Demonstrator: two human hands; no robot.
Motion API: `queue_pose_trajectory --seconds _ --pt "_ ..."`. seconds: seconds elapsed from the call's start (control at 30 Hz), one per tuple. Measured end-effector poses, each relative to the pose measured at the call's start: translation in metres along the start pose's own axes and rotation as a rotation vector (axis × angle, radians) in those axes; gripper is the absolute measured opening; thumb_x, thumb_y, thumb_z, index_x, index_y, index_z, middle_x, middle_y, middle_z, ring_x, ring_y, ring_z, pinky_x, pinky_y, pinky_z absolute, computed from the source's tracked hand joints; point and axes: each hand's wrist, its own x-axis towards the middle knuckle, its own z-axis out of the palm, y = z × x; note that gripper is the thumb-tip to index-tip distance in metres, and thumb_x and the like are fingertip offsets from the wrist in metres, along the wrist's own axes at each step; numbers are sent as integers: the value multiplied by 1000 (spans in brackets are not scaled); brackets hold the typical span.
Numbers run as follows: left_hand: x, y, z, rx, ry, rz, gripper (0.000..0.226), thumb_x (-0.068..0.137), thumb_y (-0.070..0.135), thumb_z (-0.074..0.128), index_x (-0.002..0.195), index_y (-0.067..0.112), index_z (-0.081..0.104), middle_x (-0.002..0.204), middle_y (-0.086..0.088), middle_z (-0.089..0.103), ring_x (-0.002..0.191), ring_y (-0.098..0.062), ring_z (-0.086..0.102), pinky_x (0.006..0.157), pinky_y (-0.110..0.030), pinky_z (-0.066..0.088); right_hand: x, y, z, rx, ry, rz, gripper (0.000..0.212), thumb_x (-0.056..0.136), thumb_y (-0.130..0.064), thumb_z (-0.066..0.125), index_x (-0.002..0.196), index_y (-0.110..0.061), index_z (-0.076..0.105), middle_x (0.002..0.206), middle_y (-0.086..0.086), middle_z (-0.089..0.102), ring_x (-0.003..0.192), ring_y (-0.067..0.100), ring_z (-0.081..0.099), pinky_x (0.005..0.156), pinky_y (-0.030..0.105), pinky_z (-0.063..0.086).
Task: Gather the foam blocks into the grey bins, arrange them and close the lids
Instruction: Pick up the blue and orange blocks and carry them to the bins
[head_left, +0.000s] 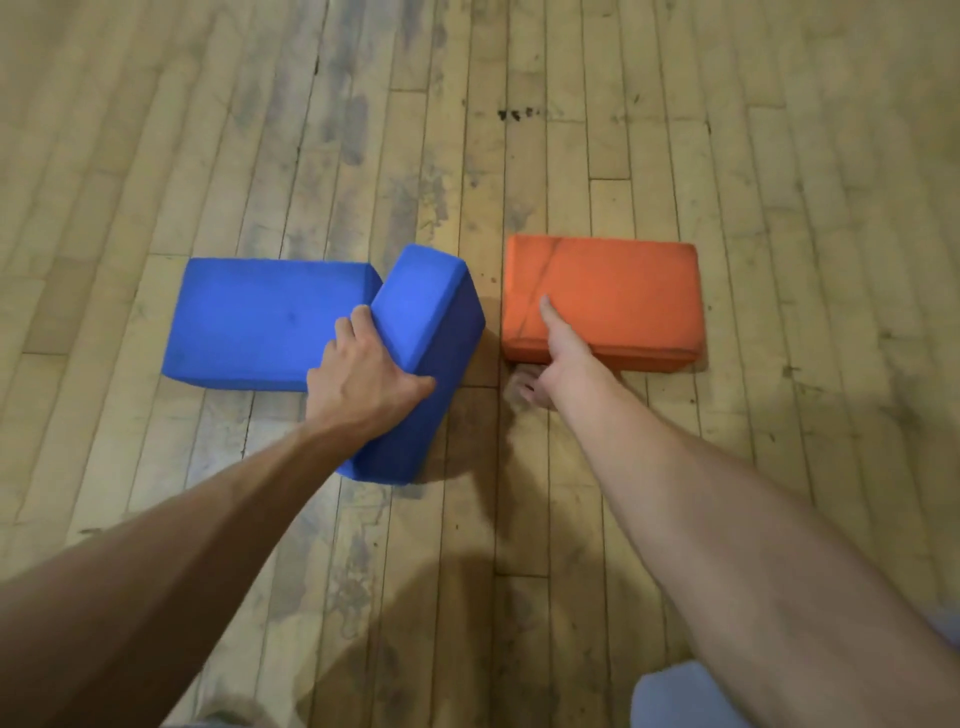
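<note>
Three foam blocks sit on a worn wooden plank floor (156, 130), none of them in a bin. The flat blue foam block (260, 322) rests on its broad face at the left. The tilted blue foam block (431, 322) leans beside it, with its far end raised and overlapping the flat one's right end and its near end low by the floor. The left hand (363, 374) grips this tilted block. Its fingers curl over the block's left edge where the two blue blocks meet, and the thumb presses on the darker right side.

The orange foam block (613, 296) lies flat to the right, apart from the blue pair, with a strip of floor between. The right hand (561, 358) reaches over its near left corner, the index finger straight and lying on the top face. The other fingers are blurred below the near edge, perhaps curled toward the floor, and I cannot tell whether they hold the block. Pale blue cloth (675, 696) shows at the lower right edge.
</note>
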Motion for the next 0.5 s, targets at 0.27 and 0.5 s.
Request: queue_pose_trajectory --seconds 0.27,0.5 --pt "14 -14 -9 -57 -86 5 77 69 47 75 122 11 33 118 -7 41 106 -34 50 82 -46 44 6 9 -30 -135 387 -483 108 59 -46 86 138 -4 26 126 4 53 110 23 55 98 34 45" --pt "3 -5 4 2 18 50 78 68 45 75 123 9 34 110 -8 42 104 -34 52 80 -47 46 -28 24 -50 -863 636 -989 106 64 -53 80 144 -8 26 140 11 37 128 29 41 104 40 40"
